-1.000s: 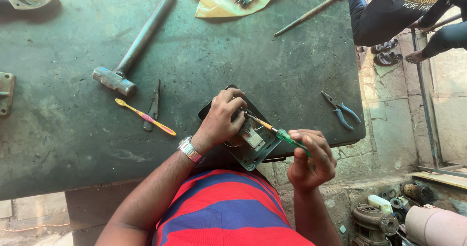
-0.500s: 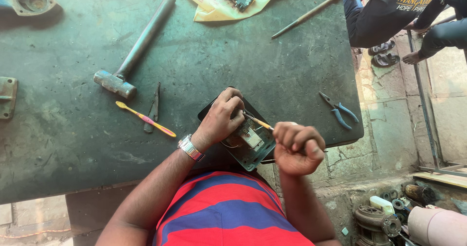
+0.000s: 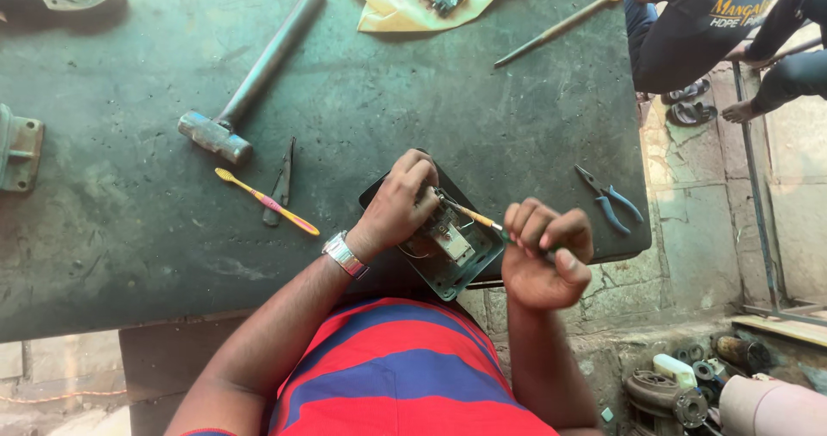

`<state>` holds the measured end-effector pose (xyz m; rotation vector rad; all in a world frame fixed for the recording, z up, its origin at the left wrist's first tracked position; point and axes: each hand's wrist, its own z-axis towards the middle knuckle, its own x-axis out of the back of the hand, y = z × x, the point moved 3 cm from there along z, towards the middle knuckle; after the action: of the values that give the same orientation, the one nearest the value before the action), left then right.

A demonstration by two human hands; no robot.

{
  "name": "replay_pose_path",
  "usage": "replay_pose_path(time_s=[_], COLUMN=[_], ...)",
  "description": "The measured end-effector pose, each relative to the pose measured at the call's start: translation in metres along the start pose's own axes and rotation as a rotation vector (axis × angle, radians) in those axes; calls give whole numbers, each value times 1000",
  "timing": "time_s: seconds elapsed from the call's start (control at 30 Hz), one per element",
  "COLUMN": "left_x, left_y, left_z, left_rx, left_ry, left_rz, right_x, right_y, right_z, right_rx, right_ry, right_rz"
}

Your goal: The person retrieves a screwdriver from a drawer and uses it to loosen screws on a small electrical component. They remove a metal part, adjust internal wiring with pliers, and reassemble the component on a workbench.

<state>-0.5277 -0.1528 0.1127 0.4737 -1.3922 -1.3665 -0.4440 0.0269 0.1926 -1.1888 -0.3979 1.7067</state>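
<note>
Since the earlier frame, right hand (image 3: 544,255) has curled tighter round the screwdriver (image 3: 472,216), fist shut on the handle, tip still w/ the box (image 3: 448,245). Left hand (image 3: 399,203) stays pressed on the box, fingers bent over its top edge. Box sits at table (image 3: 129,255) near edge. Pliers (image 3: 610,198) lie just right; hammer (image 3: 250,78) & toothbrush (image 3: 265,201) lie to the left.
</note>
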Motion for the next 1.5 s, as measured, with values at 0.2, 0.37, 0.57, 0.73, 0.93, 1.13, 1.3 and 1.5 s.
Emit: replay_pose_path(time_s=[0.2, 0.37, 0.57, 0.73, 0.93, 1.13, 1.3, 1.5], left_x=[-1, 8, 4, -8, -10, -9, -7, -5], left_y=[-4, 12, 37, 43, 39, 38, 38, 38], left_z=[6, -10, -30, -39, -41, -41, -43, -43], left_rx=[96, -56, -204, -266, -243, -223, -228, -242], left_ry=[7, 115, 42, 2, -78, -87, -90, -73], left_rz=[-90, -68, 189, 311, 270, 230, 206, 192], right_x=[10, 26, 30, 19, 11, 5, -1, -10], right_y=[-7, -10, -29, -29, -25, -21, -16, -14], right_z=[-4, -20, -37, -38, -26, -19, -12, -9], right_rx=[-42, -49, 12, -51, -63, -77, -102, -154], right_ry=[155, 279, 195, 147, 88, 19, -48, -131], right_rz=[-295, 160, -74, -95, -111, -98, -108, -152])
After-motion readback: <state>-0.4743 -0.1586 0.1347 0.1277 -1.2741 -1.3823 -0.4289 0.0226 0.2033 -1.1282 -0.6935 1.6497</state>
